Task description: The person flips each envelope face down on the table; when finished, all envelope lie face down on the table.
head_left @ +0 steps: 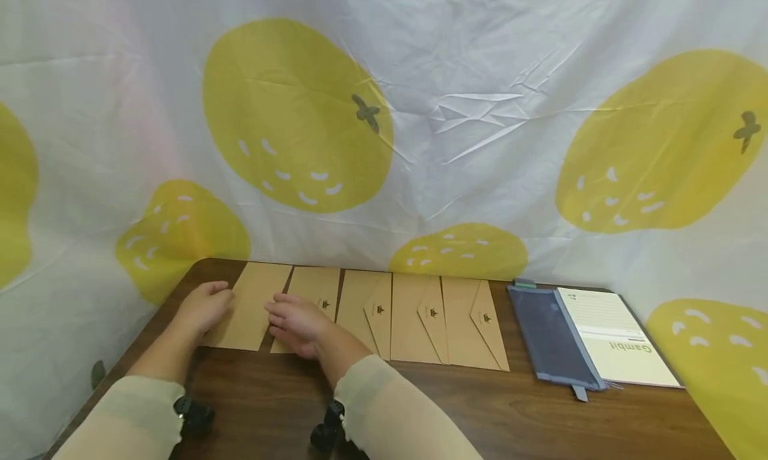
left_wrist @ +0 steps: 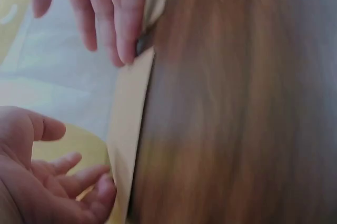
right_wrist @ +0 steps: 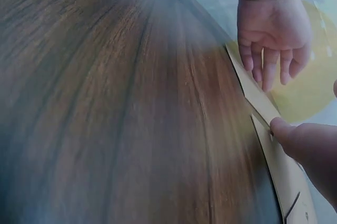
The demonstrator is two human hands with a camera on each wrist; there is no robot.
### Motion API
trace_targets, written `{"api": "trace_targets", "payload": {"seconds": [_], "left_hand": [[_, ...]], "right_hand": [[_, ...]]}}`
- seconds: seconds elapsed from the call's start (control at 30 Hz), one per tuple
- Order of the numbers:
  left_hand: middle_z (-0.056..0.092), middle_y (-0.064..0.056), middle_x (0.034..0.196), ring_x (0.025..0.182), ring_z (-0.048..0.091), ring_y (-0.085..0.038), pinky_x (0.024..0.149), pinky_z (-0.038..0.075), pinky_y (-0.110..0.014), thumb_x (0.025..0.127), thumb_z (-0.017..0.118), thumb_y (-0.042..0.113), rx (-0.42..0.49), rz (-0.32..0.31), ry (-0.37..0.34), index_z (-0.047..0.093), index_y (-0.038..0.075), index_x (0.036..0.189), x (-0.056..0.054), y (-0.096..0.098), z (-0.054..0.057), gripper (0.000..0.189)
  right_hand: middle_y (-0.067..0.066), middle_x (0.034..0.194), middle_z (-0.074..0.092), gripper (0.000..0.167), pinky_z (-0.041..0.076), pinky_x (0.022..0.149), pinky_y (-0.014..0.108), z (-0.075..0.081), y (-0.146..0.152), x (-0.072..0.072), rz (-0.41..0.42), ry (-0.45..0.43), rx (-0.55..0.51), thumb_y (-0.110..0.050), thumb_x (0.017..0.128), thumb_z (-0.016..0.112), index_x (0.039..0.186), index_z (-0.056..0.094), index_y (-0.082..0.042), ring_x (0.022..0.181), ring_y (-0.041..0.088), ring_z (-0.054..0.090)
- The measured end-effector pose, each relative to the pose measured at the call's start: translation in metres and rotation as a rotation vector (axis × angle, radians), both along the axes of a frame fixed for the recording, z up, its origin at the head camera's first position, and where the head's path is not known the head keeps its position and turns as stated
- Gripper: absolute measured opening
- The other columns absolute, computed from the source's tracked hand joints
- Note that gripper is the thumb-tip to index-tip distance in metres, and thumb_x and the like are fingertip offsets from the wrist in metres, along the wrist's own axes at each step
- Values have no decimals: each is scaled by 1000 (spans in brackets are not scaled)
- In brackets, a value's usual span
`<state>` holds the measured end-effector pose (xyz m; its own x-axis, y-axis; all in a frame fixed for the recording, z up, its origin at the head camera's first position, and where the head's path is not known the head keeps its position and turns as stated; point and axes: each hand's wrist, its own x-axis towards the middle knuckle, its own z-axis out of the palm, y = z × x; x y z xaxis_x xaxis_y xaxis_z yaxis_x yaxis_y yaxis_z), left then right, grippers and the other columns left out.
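Several brown paper envelopes lie side by side in a row on the brown table. My left hand [head_left: 204, 308] is at the left edge of the leftmost envelope [head_left: 255, 303], which shows a plain face without a flap. At its opposite edge is my right hand [head_left: 300, 323], fingers extended, partly covering the second envelope [head_left: 312, 283]. In the left wrist view, the fingertips [left_wrist: 107, 186] of the left hand are right beside the envelope's edge. From the right wrist view, the left hand [right_wrist: 279, 34] appears with loose fingers, and the right thumb [right_wrist: 287, 134] overlaps an envelope.
Three envelopes with pointed flaps and small dark crowns, including the rightmost envelope [head_left: 462, 327], continue the row. Further right lie a blue-grey mesh pouch [head_left: 555, 337] and a white pad [head_left: 624, 353] marked "Gambit". A fruit-patterned curtain [head_left: 468, 153] hangs behind the table [head_left: 480, 407].
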<state>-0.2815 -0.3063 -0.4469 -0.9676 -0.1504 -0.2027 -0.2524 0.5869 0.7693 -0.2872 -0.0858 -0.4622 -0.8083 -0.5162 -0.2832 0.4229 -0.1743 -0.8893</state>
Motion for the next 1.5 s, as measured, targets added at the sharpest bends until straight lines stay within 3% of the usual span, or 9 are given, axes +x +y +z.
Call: {"api": "trace_targets", "payload": {"seconds": [0.2,0.37,0.5,0.67,0.9,1.2,1.5], "left_hand": [[36,-28,170,157,31,-52,128,29,-67,110,38,37,27,28,90,32,-1,165,5,34,8,67],[40,-24,170,154,41,-47,127,36,-62,112,42,37,186,9,120,34,1,165,9,65,9,65],[34,-26,171,156,36,-47,129,34,-61,113,41,31,332,-17,98,28,2,167,9,79,8,64],[33,-30,169,155,36,-48,129,35,-60,112,42,26,447,-26,91,25,0,167,10,97,9,63],[33,-27,171,157,37,-47,130,34,-61,111,46,28,424,-28,91,29,1,167,14,110,6,64],[31,-27,172,158,35,-48,130,33,-61,111,47,30,379,-54,86,28,0,166,12,107,-1,66],[36,-26,170,155,40,-49,128,34,-63,111,49,33,315,-93,70,33,1,165,15,104,-5,65]], "right_hand": [[24,171,37,65,40,127,51,6,19,-4,-25,71,-25,-18,110,58,166,31,2,158,39,40],[27,171,36,67,38,129,51,8,49,-5,-62,122,-41,-20,111,55,166,26,5,159,41,39],[27,171,35,69,37,130,53,5,76,-9,-101,133,-61,-19,111,54,167,23,5,160,42,37],[29,172,31,69,34,131,53,2,100,-15,-136,139,-84,-20,112,52,167,20,6,161,43,33],[32,173,27,72,32,131,55,0,109,-15,-137,112,-87,-26,112,55,167,21,7,161,47,30],[35,174,18,77,28,132,59,-3,109,-14,-126,76,-102,-28,111,56,168,16,6,162,53,23],[36,173,21,73,32,131,59,-7,112,-15,-139,87,-114,-25,112,52,167,16,8,158,56,29]]}}
